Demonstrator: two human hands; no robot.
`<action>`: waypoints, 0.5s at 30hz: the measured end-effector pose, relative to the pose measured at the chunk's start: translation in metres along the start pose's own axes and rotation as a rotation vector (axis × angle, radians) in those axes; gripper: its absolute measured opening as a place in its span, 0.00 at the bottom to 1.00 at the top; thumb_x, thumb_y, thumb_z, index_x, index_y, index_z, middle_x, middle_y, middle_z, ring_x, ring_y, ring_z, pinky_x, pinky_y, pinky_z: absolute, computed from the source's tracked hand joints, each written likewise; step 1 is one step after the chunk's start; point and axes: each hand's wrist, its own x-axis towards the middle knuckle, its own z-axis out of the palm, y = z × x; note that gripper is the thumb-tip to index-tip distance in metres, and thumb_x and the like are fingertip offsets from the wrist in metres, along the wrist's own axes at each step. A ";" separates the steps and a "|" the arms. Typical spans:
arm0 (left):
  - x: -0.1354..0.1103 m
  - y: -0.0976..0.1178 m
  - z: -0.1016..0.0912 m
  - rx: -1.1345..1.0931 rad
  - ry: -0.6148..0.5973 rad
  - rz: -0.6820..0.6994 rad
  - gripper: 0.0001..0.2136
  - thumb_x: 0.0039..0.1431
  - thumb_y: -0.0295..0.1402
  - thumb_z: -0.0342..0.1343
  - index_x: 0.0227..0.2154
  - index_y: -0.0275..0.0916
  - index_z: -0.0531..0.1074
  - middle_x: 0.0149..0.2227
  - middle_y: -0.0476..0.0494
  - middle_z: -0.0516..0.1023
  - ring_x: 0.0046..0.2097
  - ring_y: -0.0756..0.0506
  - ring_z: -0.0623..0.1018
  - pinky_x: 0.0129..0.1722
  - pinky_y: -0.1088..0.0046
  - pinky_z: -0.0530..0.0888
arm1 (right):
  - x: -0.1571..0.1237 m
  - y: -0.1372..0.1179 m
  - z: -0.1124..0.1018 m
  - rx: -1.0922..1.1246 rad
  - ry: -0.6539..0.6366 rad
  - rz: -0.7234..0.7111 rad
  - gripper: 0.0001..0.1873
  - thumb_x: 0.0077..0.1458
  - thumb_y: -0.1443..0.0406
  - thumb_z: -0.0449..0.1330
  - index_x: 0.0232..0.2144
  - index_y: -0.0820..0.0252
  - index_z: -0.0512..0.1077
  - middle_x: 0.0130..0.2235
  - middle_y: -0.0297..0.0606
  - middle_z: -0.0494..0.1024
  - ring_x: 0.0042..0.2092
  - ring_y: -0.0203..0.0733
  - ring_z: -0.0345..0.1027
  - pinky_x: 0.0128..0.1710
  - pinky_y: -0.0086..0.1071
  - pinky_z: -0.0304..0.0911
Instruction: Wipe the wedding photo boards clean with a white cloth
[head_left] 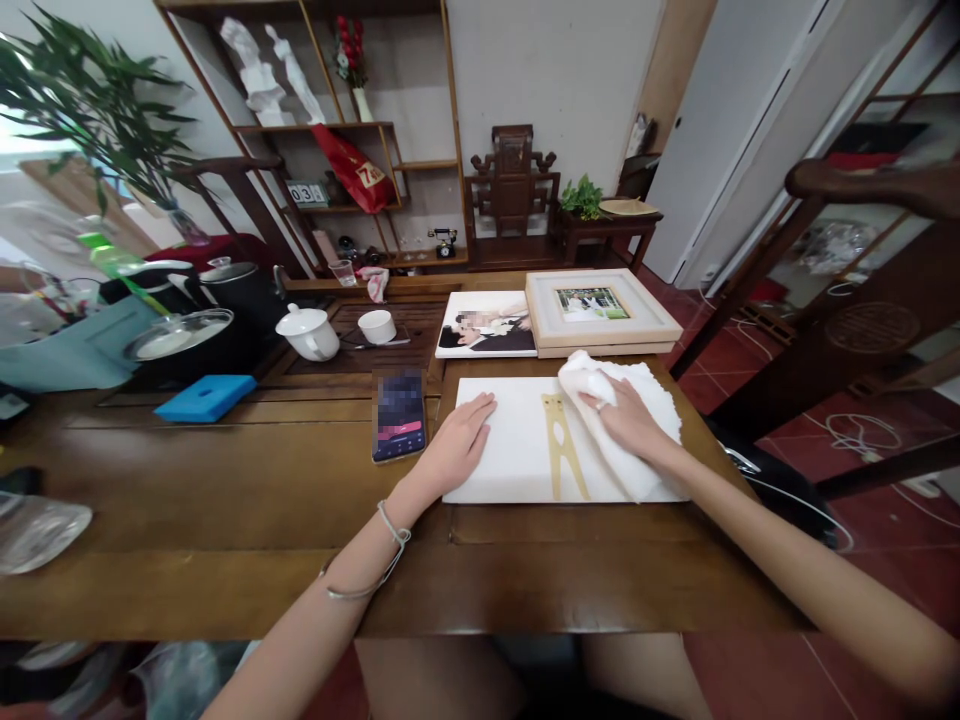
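Note:
A white rectangular panel (510,455) lies flat on the wooden table near its front edge. Down its middle runs a gold two-legged piece (557,430) with an oval hole, like a frame's stand. My left hand (463,440) rests on the panel's left side, fingers stretched out and holding nothing. In my right hand (628,422) is a bunched white cloth (656,395), pressed on the panel's right part. The cloth covers that end of the panel and hides part of its surface.
Behind the panel lie a photo print (487,340) and a framed photo (641,310). To the left are a phone (400,415), a white lidded cup (308,335), a small bowl (377,326) and a blue block (206,398). Wooden chair (840,330) stands at the right.

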 end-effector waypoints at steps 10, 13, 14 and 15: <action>0.001 0.000 0.001 0.007 -0.011 -0.011 0.20 0.67 0.32 0.41 0.59 0.34 0.63 0.64 0.34 0.64 0.66 0.40 0.61 0.65 0.53 0.60 | -0.087 -0.054 -0.020 0.000 -0.398 -0.528 0.50 0.34 0.71 0.53 0.65 0.63 0.55 0.69 0.43 0.47 0.70 0.54 0.26 0.65 0.60 0.26; 0.001 0.000 0.001 0.012 -0.019 -0.013 0.20 0.67 0.31 0.41 0.59 0.34 0.62 0.64 0.35 0.63 0.66 0.40 0.61 0.65 0.53 0.59 | -0.097 -0.043 -0.042 0.074 -0.522 -0.527 0.48 0.36 0.73 0.53 0.64 0.60 0.56 0.69 0.39 0.49 0.70 0.52 0.31 0.66 0.57 0.30; 0.001 0.000 0.001 0.013 -0.022 -0.014 0.20 0.67 0.31 0.41 0.59 0.34 0.62 0.64 0.35 0.63 0.66 0.40 0.61 0.65 0.54 0.59 | -0.094 -0.037 -0.047 0.110 -0.541 -0.504 0.47 0.38 0.73 0.53 0.64 0.58 0.56 0.68 0.38 0.50 0.69 0.51 0.34 0.66 0.55 0.34; 0.001 0.000 0.001 0.013 -0.023 -0.015 0.20 0.67 0.31 0.41 0.59 0.34 0.62 0.64 0.35 0.63 0.66 0.40 0.61 0.65 0.54 0.59 | -0.088 -0.031 -0.049 0.145 -0.544 -0.473 0.45 0.41 0.73 0.52 0.65 0.56 0.56 0.68 0.36 0.51 0.69 0.50 0.36 0.66 0.54 0.37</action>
